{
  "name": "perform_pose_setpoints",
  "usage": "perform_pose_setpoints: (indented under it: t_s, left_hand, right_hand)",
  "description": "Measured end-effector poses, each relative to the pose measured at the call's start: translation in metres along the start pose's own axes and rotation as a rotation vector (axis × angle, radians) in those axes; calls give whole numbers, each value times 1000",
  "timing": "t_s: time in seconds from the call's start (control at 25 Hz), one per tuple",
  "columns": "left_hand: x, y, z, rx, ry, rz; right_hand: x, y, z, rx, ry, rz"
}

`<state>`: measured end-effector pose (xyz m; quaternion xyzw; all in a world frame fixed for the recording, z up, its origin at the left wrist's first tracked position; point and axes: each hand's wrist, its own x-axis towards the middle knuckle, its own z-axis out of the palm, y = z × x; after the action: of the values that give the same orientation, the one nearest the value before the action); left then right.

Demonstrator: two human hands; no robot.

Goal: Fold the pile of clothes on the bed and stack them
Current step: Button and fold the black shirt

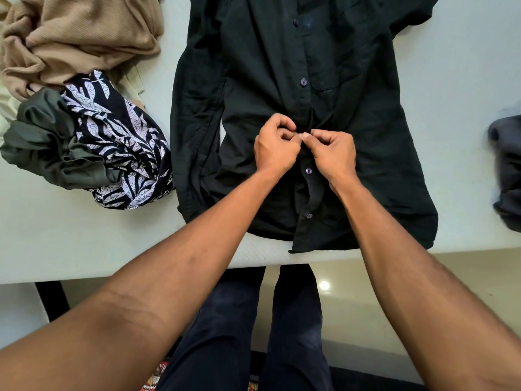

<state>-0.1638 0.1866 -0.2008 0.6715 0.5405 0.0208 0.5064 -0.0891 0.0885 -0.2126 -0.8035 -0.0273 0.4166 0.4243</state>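
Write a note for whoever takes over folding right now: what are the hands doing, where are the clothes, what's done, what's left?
Both the left hand and right hand pinch the front opening of the black shirt midway down, apparently buttoning.
It lies spread face up on the bed.
Crumpled pile, left: tan sweater, olive garment, leaf-print garment.
Right edge: grey garment, partly out of view.
Done: nothing visibly folded.
Left: fold shirt, fold pile, stack.

1. The left hand (pixel 275 148) and right hand (pixel 332 153) meet at the front strip of the shirt (pixel 366 136), which lies spread on the bed (pixel 70 235).
2. Beyond the grip, upper buttons (pixel 303 81) follow the strip; nearer than it sit lower buttons (pixel 308 171).
3. Well left of the grip, a pile of clothes (pixel 84 122) lies just beside the shirt's sleeve.
4. Far right of the grip, another garment (pixel 507 170) lies apart.
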Motion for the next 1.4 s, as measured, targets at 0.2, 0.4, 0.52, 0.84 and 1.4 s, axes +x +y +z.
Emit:
perform_pose_setpoints:
  t_s: [0.2, 0.4, 0.52, 0.84, 1.4]
  left_hand:
    - [-3, -4, -2, -102, -21, -40]
    - [-3, 1, 1, 1, -7, 73]
    - [-3, 1, -2, 35, -50, 138]
    - [-5, 6, 0, 36, -74, 194]
    - [-10, 3, -5, 44, -61, 201]
  right_hand:
    - [-2, 1, 1, 175, 5, 70]
    - [6, -9, 3, 247, 88, 175]
    - [7, -14, 3, 293, 107, 225]
    - [7, -16, -9, 481, 30, 303]
    - [-1, 0, -10, 398, -15, 113]
